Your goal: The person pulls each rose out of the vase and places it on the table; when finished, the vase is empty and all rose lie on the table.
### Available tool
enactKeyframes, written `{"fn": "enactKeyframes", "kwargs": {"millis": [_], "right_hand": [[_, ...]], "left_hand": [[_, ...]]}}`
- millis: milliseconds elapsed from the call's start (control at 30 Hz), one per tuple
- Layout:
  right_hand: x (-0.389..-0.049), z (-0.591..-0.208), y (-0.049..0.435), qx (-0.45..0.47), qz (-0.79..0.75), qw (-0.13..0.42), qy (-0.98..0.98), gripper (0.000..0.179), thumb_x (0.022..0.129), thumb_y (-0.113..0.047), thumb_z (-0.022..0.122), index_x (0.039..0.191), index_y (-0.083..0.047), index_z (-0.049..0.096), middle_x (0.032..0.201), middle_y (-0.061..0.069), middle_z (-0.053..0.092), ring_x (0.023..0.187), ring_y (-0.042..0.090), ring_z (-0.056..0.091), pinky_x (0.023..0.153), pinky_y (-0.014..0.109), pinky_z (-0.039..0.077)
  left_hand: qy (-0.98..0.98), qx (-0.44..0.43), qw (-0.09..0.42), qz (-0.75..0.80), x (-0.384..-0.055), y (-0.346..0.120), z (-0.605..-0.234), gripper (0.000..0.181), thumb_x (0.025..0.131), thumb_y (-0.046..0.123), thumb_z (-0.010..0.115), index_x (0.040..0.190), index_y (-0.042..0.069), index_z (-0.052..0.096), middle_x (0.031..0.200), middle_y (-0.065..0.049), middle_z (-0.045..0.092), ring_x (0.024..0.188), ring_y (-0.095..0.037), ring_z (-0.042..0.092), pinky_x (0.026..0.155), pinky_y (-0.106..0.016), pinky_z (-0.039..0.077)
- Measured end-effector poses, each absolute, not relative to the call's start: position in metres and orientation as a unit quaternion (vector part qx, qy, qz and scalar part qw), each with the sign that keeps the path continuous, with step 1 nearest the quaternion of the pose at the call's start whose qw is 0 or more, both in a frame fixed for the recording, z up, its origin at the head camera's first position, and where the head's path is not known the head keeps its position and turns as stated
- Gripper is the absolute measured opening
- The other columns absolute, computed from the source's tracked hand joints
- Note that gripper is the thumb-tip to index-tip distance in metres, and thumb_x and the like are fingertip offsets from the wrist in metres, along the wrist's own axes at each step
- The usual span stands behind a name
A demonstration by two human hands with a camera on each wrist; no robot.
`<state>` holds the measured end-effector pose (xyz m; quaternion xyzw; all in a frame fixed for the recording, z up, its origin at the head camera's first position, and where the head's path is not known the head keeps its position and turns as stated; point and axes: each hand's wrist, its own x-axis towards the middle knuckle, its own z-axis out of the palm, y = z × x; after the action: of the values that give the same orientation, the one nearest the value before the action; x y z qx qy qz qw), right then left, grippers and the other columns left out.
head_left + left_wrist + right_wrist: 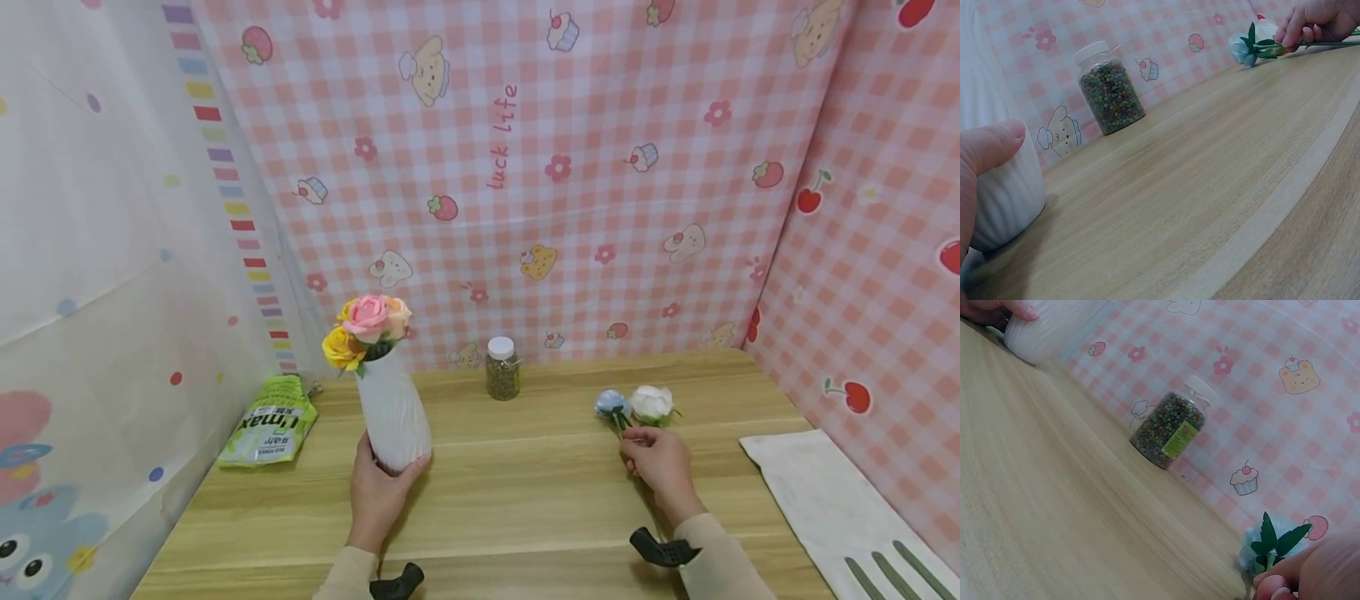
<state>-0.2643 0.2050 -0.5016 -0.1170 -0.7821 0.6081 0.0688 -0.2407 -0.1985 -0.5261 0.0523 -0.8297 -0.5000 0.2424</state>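
A white ribbed vase (393, 412) stands left of centre on the wooden table, with pink, peach and yellow artificial roses (367, 318) in its mouth. My left hand (381, 492) grips the vase low down, thumb and fingers around its base. Over on the right, my right hand (660, 462) pinches the stem of a light blue artificial flower (612, 403) just below its bloom. A white artificial flower (652, 403) lies right beside the blue one. In the right wrist view, green leaves (1275, 540) show under the blue bloom, above my fingertips.
A clear jar (502, 375) of small multicoloured beads with a white lid stands at the back, by the checked cloth wall. At the left edge lies a green snack bag (272, 421). A white cloth (840, 500) with green stripes covers the right side.
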Motion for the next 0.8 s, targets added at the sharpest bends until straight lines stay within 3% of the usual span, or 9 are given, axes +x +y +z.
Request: {"fn": "enactKeyframes", "kwargs": {"millis": [800], "right_hand": [[-0.2655,-0.5006,0.2087,-0.122,0.59,0.07,-0.795,0.022,0.085,-0.003,0.068,0.103,0.008,0.067,0.076,0.006,0.063,0.052,0.01,0.055,0.045,0.022,0.046]], "left_hand": [[-0.83,0.051,0.242,-0.501,-0.2421,-0.1991,-0.5286,0.102,0.068,0.043,0.086,0.146,0.007,0.032,0.135,-0.016,0.048,0.122,-0.031,0.048,0.098,-0.05,0.041]]}}
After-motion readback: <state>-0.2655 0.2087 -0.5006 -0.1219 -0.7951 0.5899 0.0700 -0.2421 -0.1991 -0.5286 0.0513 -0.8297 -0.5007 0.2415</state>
